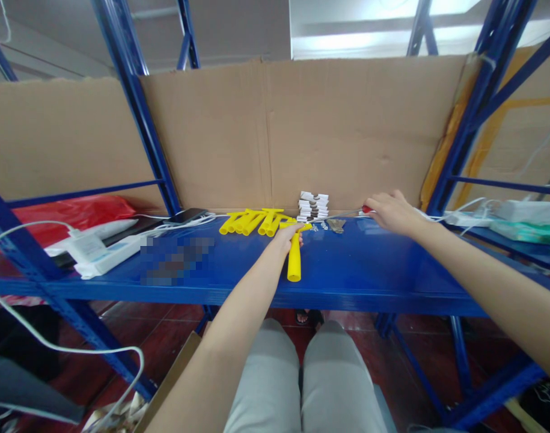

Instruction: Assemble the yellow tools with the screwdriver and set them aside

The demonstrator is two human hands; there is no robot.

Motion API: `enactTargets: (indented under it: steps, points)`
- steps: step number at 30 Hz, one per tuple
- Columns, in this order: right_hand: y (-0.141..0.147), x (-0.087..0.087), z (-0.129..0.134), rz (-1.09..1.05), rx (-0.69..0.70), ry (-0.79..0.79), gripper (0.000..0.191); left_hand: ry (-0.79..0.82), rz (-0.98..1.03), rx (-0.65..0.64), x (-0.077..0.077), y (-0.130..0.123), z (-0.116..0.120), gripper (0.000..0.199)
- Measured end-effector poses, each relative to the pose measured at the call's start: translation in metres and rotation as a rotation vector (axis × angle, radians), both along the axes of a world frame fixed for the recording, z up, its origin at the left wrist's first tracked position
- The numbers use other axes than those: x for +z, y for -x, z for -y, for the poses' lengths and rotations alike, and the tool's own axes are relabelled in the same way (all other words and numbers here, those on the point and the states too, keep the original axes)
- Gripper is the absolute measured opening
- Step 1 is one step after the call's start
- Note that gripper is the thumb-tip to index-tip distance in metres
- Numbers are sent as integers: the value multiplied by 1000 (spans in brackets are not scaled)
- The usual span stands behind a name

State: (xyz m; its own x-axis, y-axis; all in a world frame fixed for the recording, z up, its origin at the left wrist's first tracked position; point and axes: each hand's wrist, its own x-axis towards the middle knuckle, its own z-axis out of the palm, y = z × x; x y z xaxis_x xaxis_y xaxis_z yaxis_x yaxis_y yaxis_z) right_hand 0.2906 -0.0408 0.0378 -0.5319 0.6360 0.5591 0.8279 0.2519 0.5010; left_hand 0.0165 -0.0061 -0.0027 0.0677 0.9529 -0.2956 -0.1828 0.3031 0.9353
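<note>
My left hand (291, 239) is closed around a yellow plastic T-shaped tube (294, 264), its hollow round end pointing toward me over the blue shelf. My right hand (389, 210) is closed on a screwdriver (367, 209) with a red handle; its thin shaft points left toward the head of the yellow tube. Whether the tip touches the tube, I cannot tell. Several more yellow T-shaped tubes (252, 222) lie in a row left of my left hand. Behind the held tube stands a stack of small white pieces (313, 207). Small metal parts (335, 225) lie between my hands.
A cardboard sheet (324, 132) closes off the back of the blue shelf (369, 270). Blue metal posts (152, 132) rise at both sides. On the left are a white power strip (116, 255), cables, a dark phone-like slab (187, 216) and a red bag (76, 213).
</note>
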Motion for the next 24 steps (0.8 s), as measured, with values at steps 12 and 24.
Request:
enactTargets:
  steps: [12,24]
  points:
    - [7,6,-3,60,23,-11,22,-10,12,-3,-4,0,-2,14]
    - [5,4,-4,53,29,10,22,-20,17,-2,-4,-1,-2,15]
